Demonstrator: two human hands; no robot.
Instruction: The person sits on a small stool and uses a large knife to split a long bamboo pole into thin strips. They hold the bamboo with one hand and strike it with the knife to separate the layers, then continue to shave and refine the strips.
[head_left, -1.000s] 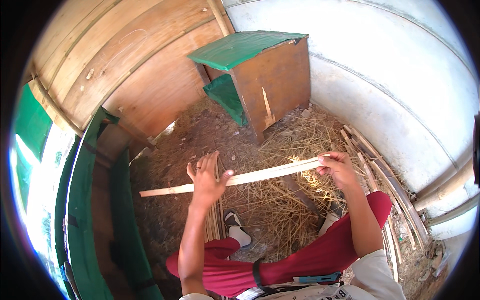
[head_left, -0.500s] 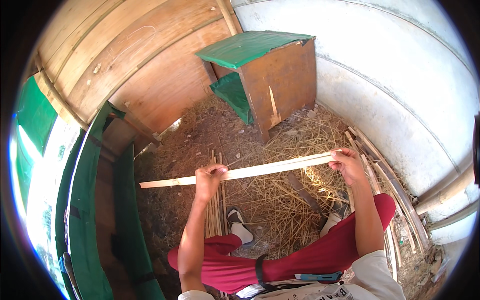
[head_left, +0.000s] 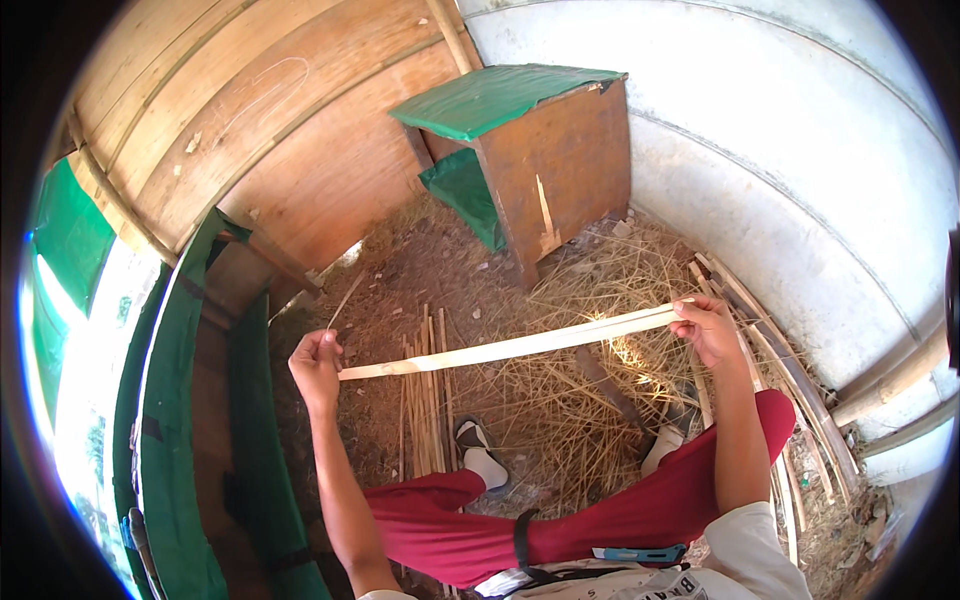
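A long, pale bamboo strip point(head_left: 510, 346) stretches crosswise in front of me, its right part showing a lengthwise line like a split. My right hand point(head_left: 708, 330) is closed on the strip's right end, thumb on top. At the other end my left hand point(head_left: 316, 368) is closed in a pinch, with a thin sliver point(head_left: 347, 300) sticking up from its fingers. That hand covers the strip's left end; whether it also grips the strip, I cannot tell. Below the strip, several narrow bamboo sticks point(head_left: 428, 410) lie on the ground beside my left foot.
Straw and shavings point(head_left: 560, 430) litter the ground, with a dark blade-like piece point(head_left: 610, 385) among them. Longer bamboo pieces point(head_left: 785, 365) lie along the right wall. A wooden box with a green cover point(head_left: 560, 160) stands ahead; a green-covered bench point(head_left: 190, 420) is at left. A blue-handled tool point(head_left: 640, 553) rests on my lap.
My left hand has slid leftward along the strip to its left end, and the sliver now points up from its fingers. My right hand has hardly moved, still holding the right end.
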